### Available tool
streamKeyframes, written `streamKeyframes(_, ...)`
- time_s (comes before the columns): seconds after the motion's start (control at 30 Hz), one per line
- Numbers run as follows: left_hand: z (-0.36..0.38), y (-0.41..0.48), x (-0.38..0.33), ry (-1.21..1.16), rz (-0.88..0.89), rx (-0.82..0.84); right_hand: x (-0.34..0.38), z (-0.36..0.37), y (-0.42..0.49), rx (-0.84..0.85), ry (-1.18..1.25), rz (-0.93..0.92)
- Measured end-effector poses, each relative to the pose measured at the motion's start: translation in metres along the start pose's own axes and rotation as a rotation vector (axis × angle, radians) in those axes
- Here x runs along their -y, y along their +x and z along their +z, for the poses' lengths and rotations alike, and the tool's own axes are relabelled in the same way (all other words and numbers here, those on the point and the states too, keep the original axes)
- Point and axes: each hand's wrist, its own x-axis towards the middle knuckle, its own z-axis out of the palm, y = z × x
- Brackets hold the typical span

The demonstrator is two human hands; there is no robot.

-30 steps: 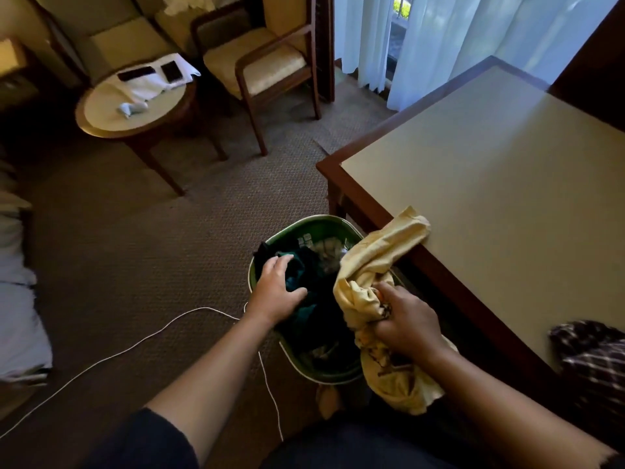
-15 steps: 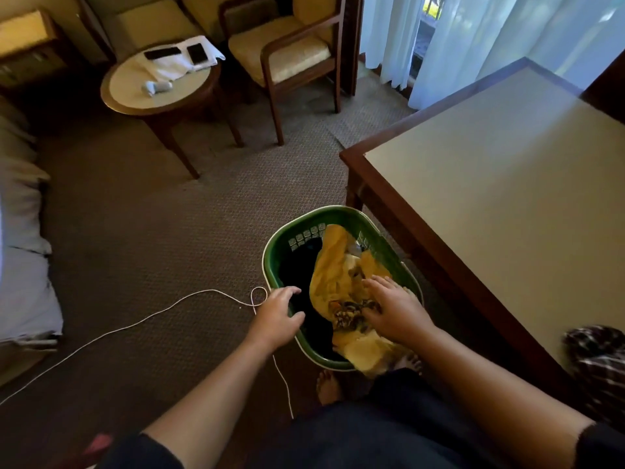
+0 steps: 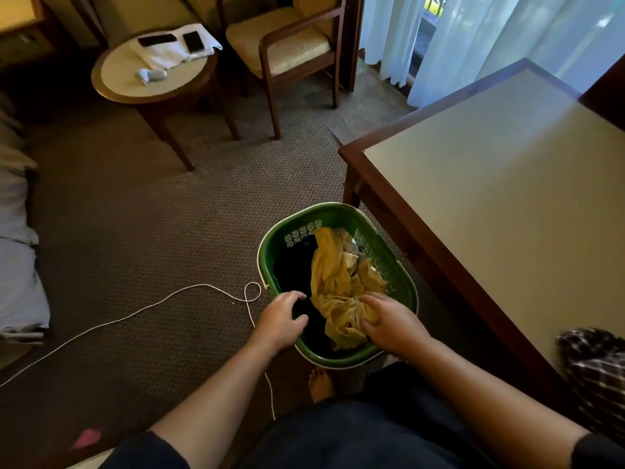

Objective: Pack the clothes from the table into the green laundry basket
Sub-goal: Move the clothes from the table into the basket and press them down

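Note:
The green laundry basket (image 3: 338,216) stands on the carpet beside the table (image 3: 507,184). A yellow garment (image 3: 333,282) lies crumpled inside it on dark clothes (image 3: 291,269). My right hand (image 3: 394,324) presses down on the near end of the yellow garment, fingers bent into the cloth. Over the basket's near-left rim rests my left hand (image 3: 280,321), fingers loosely curled and holding nothing. A dark plaid garment (image 3: 595,370) lies on the table's near right corner.
A white cable (image 3: 169,297) loops across the carpet left of the basket. A round side table (image 3: 115,82) with phones and a cloth, and a wooden armchair (image 3: 287,52), stand at the back. Bedding (image 3: 17,265) lies at left. My bare foot (image 3: 319,384) is beside the basket.
My right hand brought the yellow garment down from the table edge into the basket and now presses it. My left hand drew back from the dark clothes to the rim.

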Motion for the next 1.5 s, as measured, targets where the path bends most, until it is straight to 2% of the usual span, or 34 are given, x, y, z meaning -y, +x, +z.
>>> streamKeyframes(0.27, 0.036, 0.074, 0.0, -0.19, -0.03, -0.012, 0.009, -0.004, 0.097, 0.156, -0.324, -0.128)
streamKeyframes(0.37, 0.067, 0.119, 0.02, -0.217, -0.076, -0.123, -0.009, 0.013, 0.158, 0.269, -0.407, -0.126)
streamKeyframes(0.43, 0.086, 0.147, 0.037, -0.198, -0.099, -0.21, -0.027, 0.029, 0.197, 0.277, -0.512, -0.154)
streamKeyframes(0.5, 0.108, 0.179, 0.056, -0.105, -0.127, -0.164, -0.043, 0.043, 0.235, 0.243, -0.634, -0.196)
streamKeyframes(0.63, 0.159, 0.259, 0.092, 0.143, -0.269, 0.044, -0.072, 0.083, 0.321, 0.292, -0.714, -0.203)
streamKeyframes(0.87, 0.222, 0.355, 0.141, 0.11, -0.417, 0.106, -0.138, 0.186, 0.409, 0.225, -0.788, -0.21)
streamKeyframes(1.03, 0.271, 0.393, 0.18, 0.155, -0.474, 0.075, -0.171, 0.244, 0.443, 0.271, -0.751, -0.202)
streamKeyframes(1.2, 0.303, 0.417, 0.207, 0.153, -0.494, 0.066, -0.187, 0.276, 0.458, 0.235, -0.754, -0.213)
streamKeyframes(1.33, 0.303, 0.419, 0.21, 0.134, -0.501, 0.081, -0.185, 0.278, 0.459, 0.28, -0.776, -0.207)
streamKeyframes(1.5, 0.277, 0.39, 0.182, 0.135, -0.52, 0.121, -0.174, 0.257, 0.424, 0.213, -0.707, -0.159)
